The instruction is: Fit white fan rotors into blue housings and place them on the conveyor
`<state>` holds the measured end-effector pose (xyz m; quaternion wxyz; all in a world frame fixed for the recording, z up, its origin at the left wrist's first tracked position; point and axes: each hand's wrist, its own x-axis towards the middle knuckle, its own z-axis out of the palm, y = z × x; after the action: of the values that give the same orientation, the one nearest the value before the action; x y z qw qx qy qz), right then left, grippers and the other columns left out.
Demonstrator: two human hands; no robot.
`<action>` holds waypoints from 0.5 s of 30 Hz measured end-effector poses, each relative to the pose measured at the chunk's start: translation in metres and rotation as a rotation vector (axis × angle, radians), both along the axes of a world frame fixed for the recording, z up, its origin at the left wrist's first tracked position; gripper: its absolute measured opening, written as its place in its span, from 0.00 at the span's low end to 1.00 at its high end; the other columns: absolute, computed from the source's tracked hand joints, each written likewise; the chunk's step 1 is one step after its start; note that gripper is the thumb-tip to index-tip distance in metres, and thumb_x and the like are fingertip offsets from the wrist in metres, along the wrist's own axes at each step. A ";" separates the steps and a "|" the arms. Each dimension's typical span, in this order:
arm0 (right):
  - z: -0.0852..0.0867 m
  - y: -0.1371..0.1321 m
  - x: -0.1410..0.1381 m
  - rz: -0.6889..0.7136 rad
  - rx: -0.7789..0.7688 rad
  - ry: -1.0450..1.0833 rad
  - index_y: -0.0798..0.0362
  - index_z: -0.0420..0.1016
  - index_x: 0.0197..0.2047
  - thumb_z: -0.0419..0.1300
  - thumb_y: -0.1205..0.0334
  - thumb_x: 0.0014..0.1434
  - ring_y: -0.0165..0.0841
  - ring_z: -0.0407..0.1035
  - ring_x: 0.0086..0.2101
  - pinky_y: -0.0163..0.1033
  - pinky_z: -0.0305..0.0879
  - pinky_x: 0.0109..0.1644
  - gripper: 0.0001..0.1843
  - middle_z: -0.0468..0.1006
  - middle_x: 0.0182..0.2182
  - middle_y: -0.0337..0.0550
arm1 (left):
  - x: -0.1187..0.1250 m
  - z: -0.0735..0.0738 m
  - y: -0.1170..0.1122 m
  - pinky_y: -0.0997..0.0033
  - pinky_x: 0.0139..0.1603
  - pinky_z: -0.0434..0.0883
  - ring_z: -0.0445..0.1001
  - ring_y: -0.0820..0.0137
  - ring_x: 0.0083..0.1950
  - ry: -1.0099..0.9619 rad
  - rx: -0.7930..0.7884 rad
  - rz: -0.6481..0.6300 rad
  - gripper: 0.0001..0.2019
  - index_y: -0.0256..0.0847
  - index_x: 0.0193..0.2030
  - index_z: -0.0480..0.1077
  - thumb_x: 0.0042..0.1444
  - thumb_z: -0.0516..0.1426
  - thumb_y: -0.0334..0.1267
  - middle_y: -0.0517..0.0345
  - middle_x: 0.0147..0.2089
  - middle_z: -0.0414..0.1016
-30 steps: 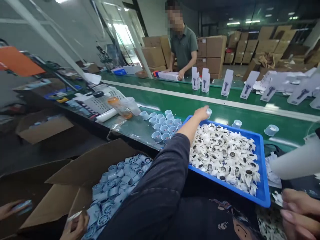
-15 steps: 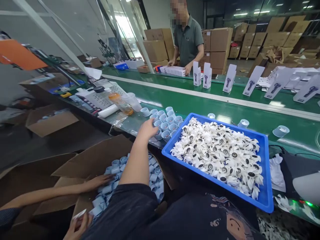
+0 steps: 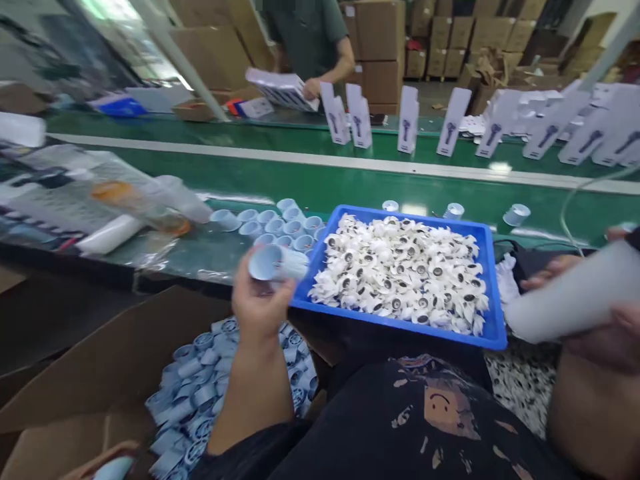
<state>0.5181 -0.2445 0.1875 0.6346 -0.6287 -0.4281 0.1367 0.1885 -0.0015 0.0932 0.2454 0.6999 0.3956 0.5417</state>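
Note:
My left hand (image 3: 257, 300) is closed round light-blue plastic cups (image 3: 267, 262), one with its round opening towards me and what looks like a second behind it. Just beyond stand several more blue cups (image 3: 293, 228) with small parts inside, grouped at the bench edge. To the right of that hand lies a blue tray (image 3: 400, 325) heaped with white bladed fan wheels (image 3: 400, 267). At the right edge my right hand (image 3: 597, 343), blurred and partly hidden, appears wrapped round a thick pale-grey cylinder (image 3: 560, 297) whose kind I cannot make out.
Below left, a cardboard box (image 3: 145, 333) holds many blue cups (image 3: 195, 380); a co-worker's hand (image 3: 110, 457) shows beside it. White cartons (image 3: 407, 123) stand along the green bench (image 3: 225, 160). Opposite, a person (image 3: 315, 47) handles white boxes (image 3: 285, 90). A bottle (image 3: 143, 203) lies left.
My left hand has come back from the cup group and now holds cups. My right hand and the grey cylinder have come into view. The person opposite has lifted the white boxes.

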 end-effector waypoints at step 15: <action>0.036 0.035 -0.054 0.316 -0.038 0.196 0.47 0.67 0.42 0.60 0.24 0.48 0.38 0.74 0.39 0.43 0.75 0.42 0.35 0.73 0.44 0.44 | 0.135 0.036 -0.121 0.68 0.31 0.71 0.74 0.67 0.31 0.234 0.251 -0.843 0.15 0.40 0.35 0.68 0.52 0.62 0.49 0.57 0.30 0.74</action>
<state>0.4638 -0.2099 0.2230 0.6321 -0.5492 -0.4548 0.3033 0.3239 -0.1228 0.1289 0.3114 0.8807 0.0322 0.3555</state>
